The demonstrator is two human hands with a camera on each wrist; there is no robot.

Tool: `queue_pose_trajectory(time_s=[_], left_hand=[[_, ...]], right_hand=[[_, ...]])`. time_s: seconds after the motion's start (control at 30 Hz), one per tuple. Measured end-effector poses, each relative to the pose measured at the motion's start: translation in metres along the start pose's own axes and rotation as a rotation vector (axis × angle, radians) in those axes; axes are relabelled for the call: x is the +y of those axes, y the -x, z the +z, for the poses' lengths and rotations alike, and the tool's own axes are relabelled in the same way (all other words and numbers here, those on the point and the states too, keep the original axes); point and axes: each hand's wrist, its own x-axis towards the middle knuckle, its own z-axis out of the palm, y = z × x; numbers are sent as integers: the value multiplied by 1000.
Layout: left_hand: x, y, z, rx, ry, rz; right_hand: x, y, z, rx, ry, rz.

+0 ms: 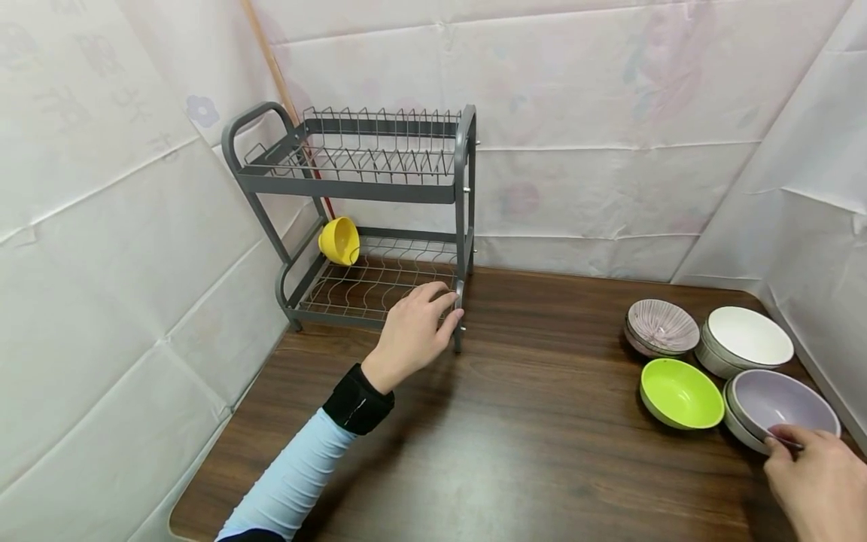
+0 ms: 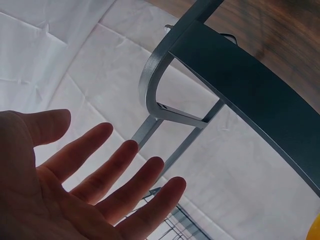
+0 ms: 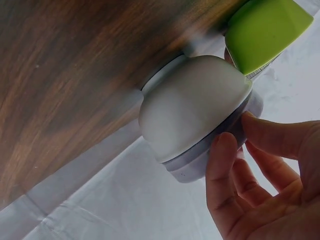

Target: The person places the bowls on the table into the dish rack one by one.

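At the right, my right hand (image 1: 817, 470) pinches the near rim of a lavender bowl (image 1: 786, 399) between thumb and fingers. That bowl sits in a white bowl (image 3: 192, 105), seen from its side in the right wrist view. A lime green bowl (image 1: 680, 394) stands just left of the pair. Over the lower front right corner of a grey two-tier dish rack (image 1: 347, 188) hovers my left hand (image 1: 415, 331). Its fingers (image 2: 145, 197) are spread and hold nothing; whether it touches the rack cannot be told.
A yellow cup-like bowl (image 1: 339, 241) leans at the left of the rack's lower tier. Behind the green bowl stand stacked striped bowls (image 1: 662, 327) and stacked white bowls (image 1: 748, 336). White sheeting (image 1: 576, 135) hangs around the brown wooden table (image 1: 528, 452).
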Motion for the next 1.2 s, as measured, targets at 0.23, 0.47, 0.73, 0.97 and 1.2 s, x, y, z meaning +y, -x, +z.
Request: queue_pose_trajectory(time_s=[0.23,0.47,0.73,0.97,1.2], left_hand=[[1,1,-2,-2,1,-19],[1,0,-4,12,10,-20],[1,1,-3,22,18,-16],[1,2,0,37,33,2],[1,3,2,60,30,28]], right_hand=[[-3,2,3,89,-31,2],[-1,3,11,219,-117,-78],[-3,5,14,241,-164,-23],[-6,5,15,278,-203,2],[-18,0,11,327,-265,-20]])
